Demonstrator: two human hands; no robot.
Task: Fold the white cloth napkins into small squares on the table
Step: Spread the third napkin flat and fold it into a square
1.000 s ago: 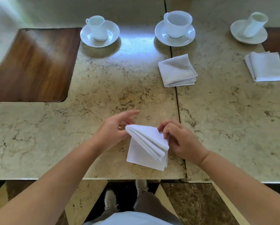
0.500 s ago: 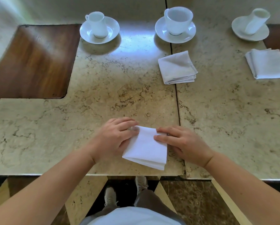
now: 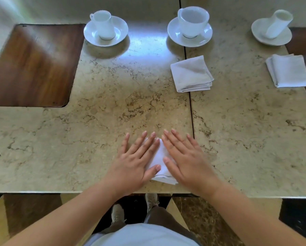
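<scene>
Head view, looking down on a marble table [image 3: 95, 132]; both hands lie flat, palms down, on a folded white napkin [image 3: 160, 159] near the table's front edge; the left hand [image 3: 136, 160] covers its left part, fingers straight and slightly spread, thumb across the cloth; the right hand [image 3: 185, 157] covers its right part, fingers likewise straight, gripping nothing; how many layers the napkin has I cannot tell, since the hands hide most of it. Further back a second folded napkin [image 3: 191, 74] lies on the seam between the two slabs; a third folded napkin [image 3: 288, 71] lies far right; behind them stand three white cups on saucers: left cup [image 3: 103, 24], middle cup [image 3: 193, 21], right cup [image 3: 279, 23]; a dark wooden inset [image 3: 31, 64] fills the left.
</scene>
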